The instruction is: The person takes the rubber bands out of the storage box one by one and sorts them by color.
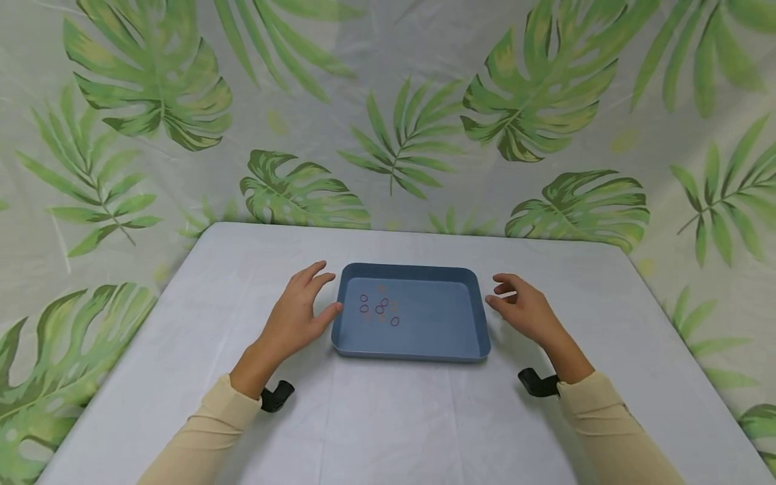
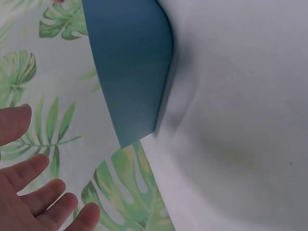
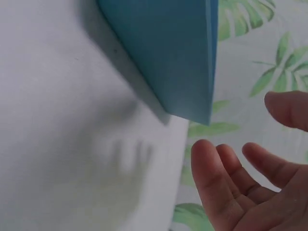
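A blue rectangular tray [image 1: 436, 323] sits on the white-covered table. Inside it, toward the left, lie several small thin rings [image 1: 380, 310], some dark red and some pale orange, like little rubber bands. My left hand [image 1: 297, 313] is at the tray's left side, fingers spread and holding nothing, its thumb tip right at the rim. On the other side, my right hand [image 1: 524, 310] hovers near the right rim with loosely bent fingers and nothing in them. Both wrist views show the tray's outer wall [image 2: 132, 72] beside the relaxed fingers [image 3: 211, 178].
White cloth [image 1: 388, 417] covers the table. Behind it hangs a pale curtain [image 1: 424, 135] with green leaf prints, which also falls along both sides. Each wrist carries a black camera mount [image 1: 277, 396].
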Demonstrator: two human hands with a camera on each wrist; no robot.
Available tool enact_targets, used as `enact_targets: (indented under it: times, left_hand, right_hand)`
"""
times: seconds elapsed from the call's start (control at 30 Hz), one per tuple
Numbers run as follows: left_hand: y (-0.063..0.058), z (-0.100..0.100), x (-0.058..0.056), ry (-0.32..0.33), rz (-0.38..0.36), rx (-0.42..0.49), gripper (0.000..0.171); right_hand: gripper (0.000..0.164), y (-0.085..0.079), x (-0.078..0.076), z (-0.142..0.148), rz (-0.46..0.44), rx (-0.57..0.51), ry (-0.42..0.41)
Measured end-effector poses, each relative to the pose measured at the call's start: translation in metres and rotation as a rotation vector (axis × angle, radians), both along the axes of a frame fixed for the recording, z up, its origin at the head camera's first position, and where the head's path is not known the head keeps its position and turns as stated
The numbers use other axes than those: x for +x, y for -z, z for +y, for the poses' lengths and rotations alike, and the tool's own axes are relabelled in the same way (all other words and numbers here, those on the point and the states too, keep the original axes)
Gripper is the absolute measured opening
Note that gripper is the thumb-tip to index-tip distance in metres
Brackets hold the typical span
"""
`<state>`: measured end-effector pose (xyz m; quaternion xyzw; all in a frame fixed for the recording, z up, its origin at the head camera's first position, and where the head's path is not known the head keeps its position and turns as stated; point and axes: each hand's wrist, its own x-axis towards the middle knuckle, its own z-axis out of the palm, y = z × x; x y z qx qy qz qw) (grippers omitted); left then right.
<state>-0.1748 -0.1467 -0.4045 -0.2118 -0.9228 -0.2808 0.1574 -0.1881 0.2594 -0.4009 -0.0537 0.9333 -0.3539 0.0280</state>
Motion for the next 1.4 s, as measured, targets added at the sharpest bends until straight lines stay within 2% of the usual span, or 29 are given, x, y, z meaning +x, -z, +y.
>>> enact_targets:
  times: [0.13,0.3,0.43,0.83,0.93,1.23,1.4]
  left_hand:
    - [0.003,-0.001,-0.002,-0.011,-0.03,0.025,0.051]
    - [0.007,-0.003,-0.004,-0.019,-0.05,0.051,0.049]
    - [0.008,-0.003,-0.004,-0.016,-0.068,0.057,0.047]
    - [0.011,-0.003,-0.01,-0.005,-0.036,0.052,0.042]
    - [0.012,-0.003,-0.012,0.002,-0.038,0.048,0.041]
    - [0.011,0.0,-0.018,0.015,-0.051,0.038,0.039]
    - [0.009,0.004,-0.024,0.024,-0.056,0.002,0.035]
  right_hand:
    - [0.054,0.008,-0.004,0.002,-0.086,-0.107,0.025]
    - [0.051,0.016,-0.009,0.001,-0.143,-0.186,0.025]
    - [0.051,0.02,-0.01,0.001,-0.175,-0.222,0.013]
    - [0.058,0.03,-0.01,-0.002,-0.302,-0.282,0.005]
    - [0.058,0.03,-0.009,-0.005,-0.305,-0.269,0.011]
    - [0.052,0.031,-0.005,-0.011,-0.239,-0.256,0.022]
    - [0.052,0.032,-0.005,-0.011,-0.234,-0.247,0.038]
